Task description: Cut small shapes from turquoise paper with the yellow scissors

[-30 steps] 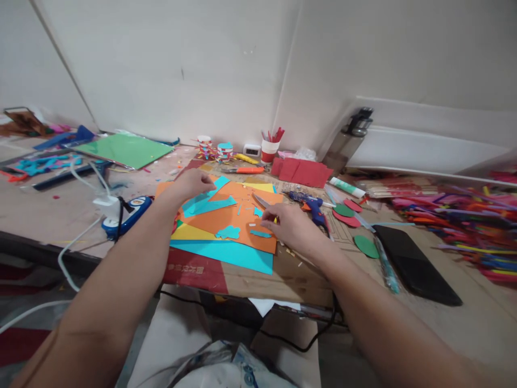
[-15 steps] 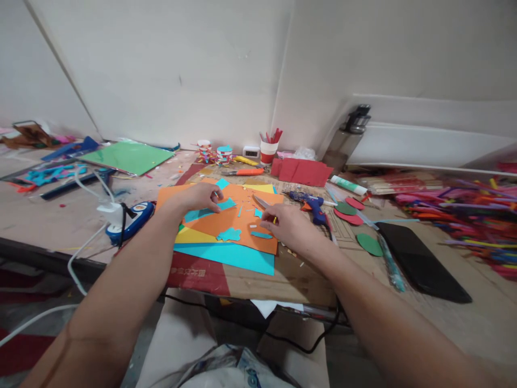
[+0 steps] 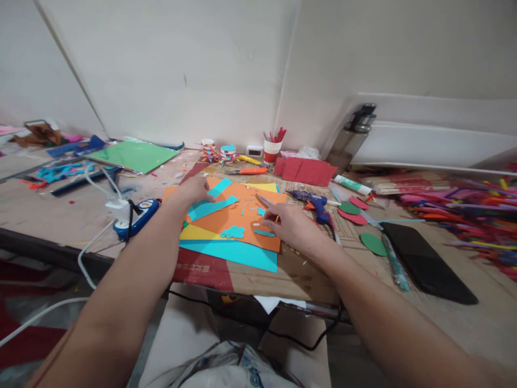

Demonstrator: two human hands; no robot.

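Metal scissors (image 3: 265, 201), tips forward-left, in the curled right hand (image 3: 288, 223)

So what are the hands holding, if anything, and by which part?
The right hand grips a pointed metal-bladed tool by its yellow handle. Whether the left hand grips a turquoise paper strip cannot be told.

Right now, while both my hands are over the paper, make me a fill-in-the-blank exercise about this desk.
1. The two long light-blue strips lie beside your ____ hand.
2. The topmost large sheet, under those strips, is coloured ____.
3. The hand nearer the glue gun is your ____ one.
4. The back-left sheet, beyond the power strip, is coloured ____.

Missing words: left; orange; right; green.
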